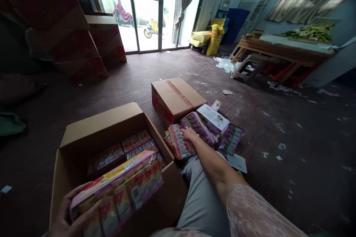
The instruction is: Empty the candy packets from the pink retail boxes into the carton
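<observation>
My left hand grips the near end of a shrink-wrapped pack of pink drink cartons, held over the front of an open cardboard box. Similar packs lie inside the box. My right hand reaches out to the floor and rests, fingers curled, on another pack in a small pile of packs beside a sealed carton.
Stacked red-printed cartons stand at the left by glass doors. A wooden bench, a plastic stool and yellow sacks are at the back right. Paper scraps litter the dark floor.
</observation>
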Action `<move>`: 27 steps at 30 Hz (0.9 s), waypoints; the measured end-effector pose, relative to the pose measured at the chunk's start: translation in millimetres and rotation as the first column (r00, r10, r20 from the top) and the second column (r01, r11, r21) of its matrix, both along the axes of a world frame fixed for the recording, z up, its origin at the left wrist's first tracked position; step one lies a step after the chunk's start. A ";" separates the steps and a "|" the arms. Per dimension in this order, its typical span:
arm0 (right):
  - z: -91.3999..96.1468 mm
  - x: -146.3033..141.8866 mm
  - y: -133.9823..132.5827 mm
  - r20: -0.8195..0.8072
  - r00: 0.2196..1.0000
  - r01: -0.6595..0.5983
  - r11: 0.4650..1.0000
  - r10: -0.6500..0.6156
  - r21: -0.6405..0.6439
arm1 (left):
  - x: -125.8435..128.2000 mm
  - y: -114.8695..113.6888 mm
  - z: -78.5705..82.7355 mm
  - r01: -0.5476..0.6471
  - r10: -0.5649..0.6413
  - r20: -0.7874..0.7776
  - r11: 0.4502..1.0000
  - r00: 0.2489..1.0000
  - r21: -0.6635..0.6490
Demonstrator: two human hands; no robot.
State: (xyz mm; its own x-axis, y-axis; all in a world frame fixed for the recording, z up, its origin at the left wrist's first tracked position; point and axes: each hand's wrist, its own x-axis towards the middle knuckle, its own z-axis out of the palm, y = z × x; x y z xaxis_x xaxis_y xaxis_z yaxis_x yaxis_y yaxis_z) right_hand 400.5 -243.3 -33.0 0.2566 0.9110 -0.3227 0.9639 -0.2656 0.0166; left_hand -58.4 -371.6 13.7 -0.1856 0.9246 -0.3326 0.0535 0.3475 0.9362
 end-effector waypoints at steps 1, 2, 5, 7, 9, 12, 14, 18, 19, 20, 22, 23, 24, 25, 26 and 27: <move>1.6 -6.5 0.1 0.001 1.000 0.005 1.000 -0.005 0.023 | 12.8 -6.4 -3.2 0.022 -0.023 0.045 1.000 0.999 0.019; 4.5 -13.9 -0.4 0.002 1.000 0.003 0.999 -0.003 0.054 | 23.6 -11.6 -8.9 0.043 -0.046 0.054 0.998 0.998 0.054; 18.6 -39.9 -8.5 0.005 0.998 -0.061 0.985 0.061 0.161 | 37.1 -22.9 -33.3 0.148 -0.137 -0.073 0.974 0.988 0.173; 29.5 -58.6 -19.9 -0.032 0.987 -0.141 0.947 0.157 0.288 | 30.7 -29.1 -46.8 0.240 -0.204 -0.180 0.948 0.962 0.208; 39.3 -78.4 -34.5 -0.109 0.945 -0.237 0.873 0.309 0.426 | 17.6 -34.4 -53.1 0.289 -0.220 -0.273 0.925 0.937 0.247; 52.5 -114.0 -58.8 -0.226 0.821 -0.375 0.794 0.524 0.479 | -1.8 -39.9 -54.3 0.276 -0.155 -0.360 0.908 0.920 0.314; 62.9 -142.9 -74.8 -0.249 0.771 -0.471 0.788 0.587 0.398 | -10.5 -43.2 -56.2 0.249 -0.122 -0.358 0.909 0.926 0.334; 89.4 -201.4 -95.7 -0.156 0.638 -0.726 0.657 0.754 0.202 | -17.6 -53.4 -68.6 0.179 -0.065 -0.308 0.915 0.949 0.360; 95.9 -213.2 -97.3 -0.129 0.591 -0.780 0.605 0.796 0.162 | -17.9 -56.7 -71.8 0.181 -0.065 -0.302 0.910 0.951 0.373; 101.7 -223.6 -97.7 -0.103 0.551 -0.819 0.560 0.828 0.124 | -17.8 -59.8 -74.5 0.190 -0.073 -0.297 0.903 0.952 0.386; 109.8 -240.5 -95.9 -0.052 0.503 -0.861 0.505 0.863 0.057 | -16.9 -65.3 -78.3 0.215 -0.098 -0.286 0.885 0.953 0.413; 111.9 -247.9 -94.8 -0.033 0.488 -0.872 0.489 0.872 0.031 | -16.1 -67.2 -79.8 0.229 -0.113 -0.283 0.878 0.952 0.420; 112.9 -255.2 -94.3 -0.022 0.476 -0.879 0.476 0.879 0.002 | -15.2 -68.5 -81.2 0.240 -0.123 -0.284 0.873 0.951 0.425; 113.0 -263.0 -94.8 -0.021 0.467 -0.884 0.466 0.884 -0.032 | -14.1 -69.3 -82.8 0.249 -0.130 -0.288 0.868 0.949 0.430; 112.5 -271.5 -96.6 -0.028 0.458 -0.888 0.455 0.889 -0.071 | -12.9 -69.7 -84.7 0.258 -0.136 -0.292 0.862 0.947 0.436; 111.6 -280.8 -99.7 -0.036 0.449 -0.890 0.442 0.893 -0.112 | -11.5 -69.9 -86.9 0.261 -0.136 -0.293 0.857 0.946 0.444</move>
